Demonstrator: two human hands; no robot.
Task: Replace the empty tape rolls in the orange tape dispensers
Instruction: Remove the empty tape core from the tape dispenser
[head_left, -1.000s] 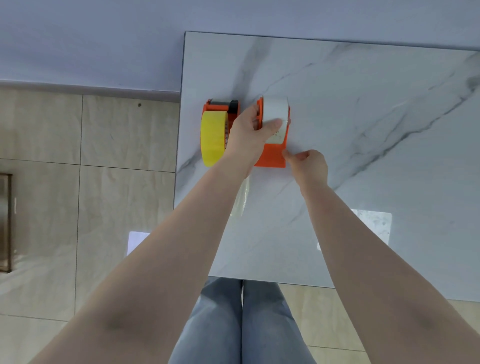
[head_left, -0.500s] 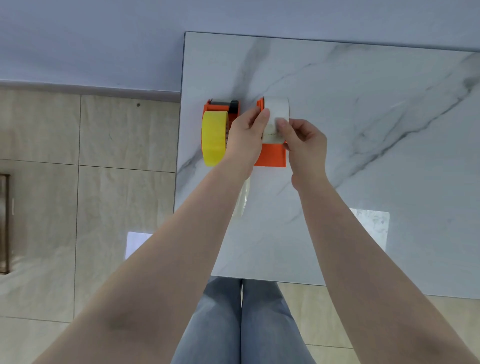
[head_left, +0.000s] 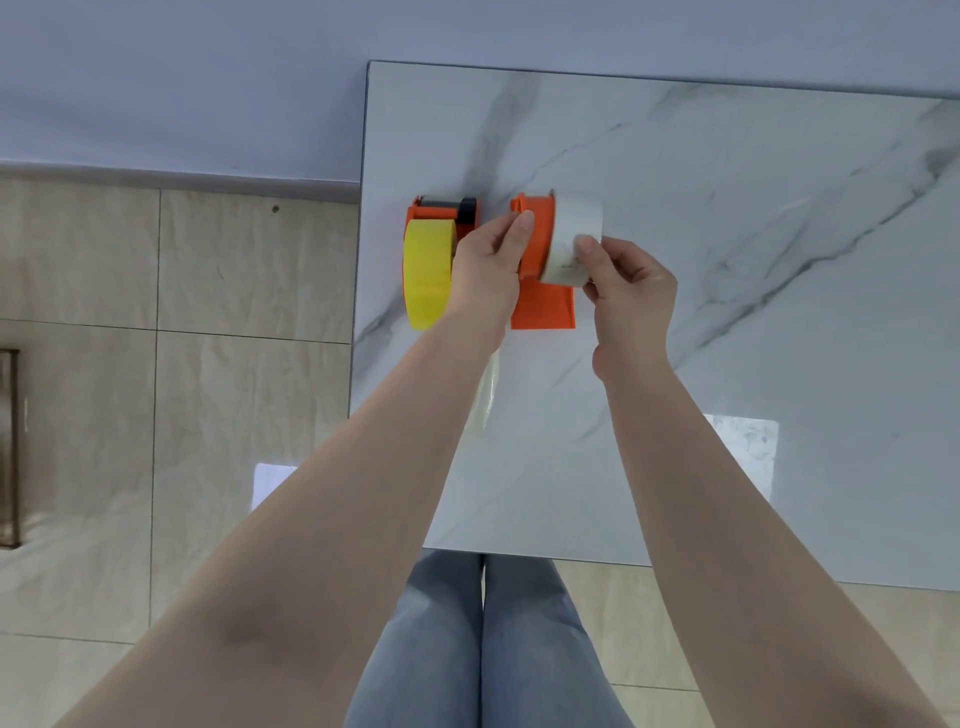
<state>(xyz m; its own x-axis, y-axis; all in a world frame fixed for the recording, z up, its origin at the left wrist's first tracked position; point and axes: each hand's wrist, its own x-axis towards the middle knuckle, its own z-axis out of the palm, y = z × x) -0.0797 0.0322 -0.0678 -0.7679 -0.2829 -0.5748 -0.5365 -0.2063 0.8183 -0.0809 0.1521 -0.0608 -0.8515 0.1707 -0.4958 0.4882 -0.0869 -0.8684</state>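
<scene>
A: Checking the head view, our only view, we find two orange dispensers side by side near the far left corner of the marble table. The left dispenser already carries a yellow tape roll. The right dispenser is the unit in hand.

B: Where do we place our hands?

A: Our left hand steadies the orange body, fingers curled against its left side with a fingertip near the top edge. Our right hand pinches the white roll between thumb and fingertips on its right face. The roll sits partly off the right side of the dispenser body, touching it.

B: Is the roll seated?

A: We cannot tell; the hub is hidden behind the roll. We judge that it is mid-slide along the axle, and we cannot say in which direction.

B: How do we do this step well?

A: We keep the left hand pressing the body flat on the table so that it does not tip. We move the roll straight sideways along the axle, without twisting, and hold it square to the hub. We grip by the rim and side face, keeping fingertips off any adhesive. A clear strip lies on the table beside our left forearm; we keep clear of it.
</scene>
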